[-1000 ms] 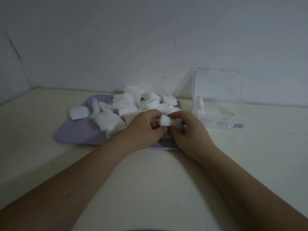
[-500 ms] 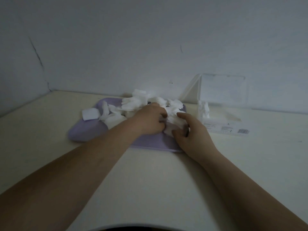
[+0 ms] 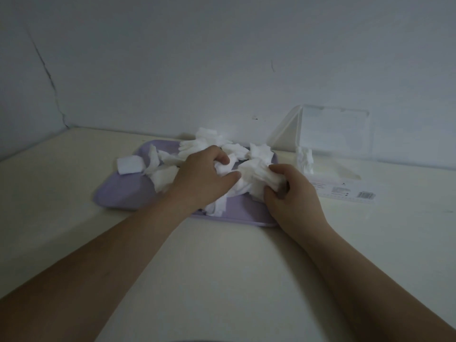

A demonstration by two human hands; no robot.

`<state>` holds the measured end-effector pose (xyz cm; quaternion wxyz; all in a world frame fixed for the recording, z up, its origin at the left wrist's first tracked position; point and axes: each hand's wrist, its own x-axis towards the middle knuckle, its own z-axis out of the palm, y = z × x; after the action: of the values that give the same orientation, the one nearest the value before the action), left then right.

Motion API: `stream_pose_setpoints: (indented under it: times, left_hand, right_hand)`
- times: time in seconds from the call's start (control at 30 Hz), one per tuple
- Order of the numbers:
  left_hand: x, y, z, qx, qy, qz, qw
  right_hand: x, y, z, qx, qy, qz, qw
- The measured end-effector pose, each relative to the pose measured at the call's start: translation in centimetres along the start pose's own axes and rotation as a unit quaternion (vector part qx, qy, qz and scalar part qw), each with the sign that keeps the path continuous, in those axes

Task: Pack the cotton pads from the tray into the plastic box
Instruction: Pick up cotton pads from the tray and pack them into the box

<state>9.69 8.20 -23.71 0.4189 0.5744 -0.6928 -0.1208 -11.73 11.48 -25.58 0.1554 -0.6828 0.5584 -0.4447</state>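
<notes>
Both full: my left hand (image 3: pixel 204 178) and right hand (image 3: pixel 293 196) each clutch bunched cotton pads (image 3: pixel 212 144) over the tray (image 3: pixel 118 193) beneath them. The plastic box (image 3: pixel 333 141) stands open beyond my right. Loosely gripped pads may drop short of it.

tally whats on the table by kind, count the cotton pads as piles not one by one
purple tray: 1
clear plastic box, lid open: 1
cotton pads, as piles: 2 (loose heap on the tray, small bunch in the box)
hands: 2 (left hand and right hand, each gripping pads over the tray)
total: 6
</notes>
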Motion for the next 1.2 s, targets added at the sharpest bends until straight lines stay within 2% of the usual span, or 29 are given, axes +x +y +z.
stream_pose_setpoints:
  times: [0.13, 0.2, 0.27, 0.33, 0.4, 0.47, 0.6, 0.8, 0.97, 1.07, 1.2]
  left_hand:
    - [0.5, 0.0, -0.1, -0.057, 0.067, -0.009, 0.996]
    - [0.8, 0.3, -0.6, -0.105, 0.075, -0.014, 0.992]
    - [0.7, 0.9, -0.9, -0.232, 0.021, -0.041, 0.972]
    - [0.3, 1.6, -0.8, -0.368, -0.069, -0.077, 0.924]
    - [-0.2, 1.7, -0.3, -0.419, -0.151, -0.085, 0.891]
    - [-0.7, 1.4, 0.1, -0.424, -0.212, -0.076, 0.877]
    - [-1.0, 0.3, 0.6, -0.379, -0.22, -0.084, 0.895]
    - [-1.5, 0.5, 0.9, -0.33, -0.212, -0.02, 0.92]
    - [-1.6, 0.4, 1.0, -0.361, -0.181, -0.047, 0.913]
    - [-1.9, 0.9, 1.2, -0.312, -0.153, -0.043, 0.937]
    - [-2.1, 1.4, 1.2, -0.282, -0.111, -0.042, 0.952]
  right_hand:
    - [0.1, 0.2, 0.0, 0.004, 0.005, 0.005, 1.0]
    - [0.2, 0.2, -0.1, 0.004, 0.007, 0.01, 1.0]
    - [0.3, 0.1, -0.1, 0.019, 0.012, 0.017, 1.0]
    - [0.3, 0.2, -0.3, 0.043, 0.017, 0.028, 0.999]
    - [0.3, 0.5, -0.6, 0.064, 0.02, 0.045, 0.997]
    - [0.3, 0.8, -0.8, 0.108, 0.015, 0.061, 0.992]
    - [0.2, 1.2, -1.1, 0.215, -0.021, 0.084, 0.973]
    - [0.1, 1.3, -1.0, 0.203, -0.039, 0.079, 0.975]
    - [0.0, 0.8, -1.1, 0.208, -0.071, 0.049, 0.974]
    - [-0.1, 0.6, -1.0, 0.204, -0.102, 0.037, 0.973]
    - [0.0, 0.7, -1.3, 0.251, -0.142, 0.067, 0.955]
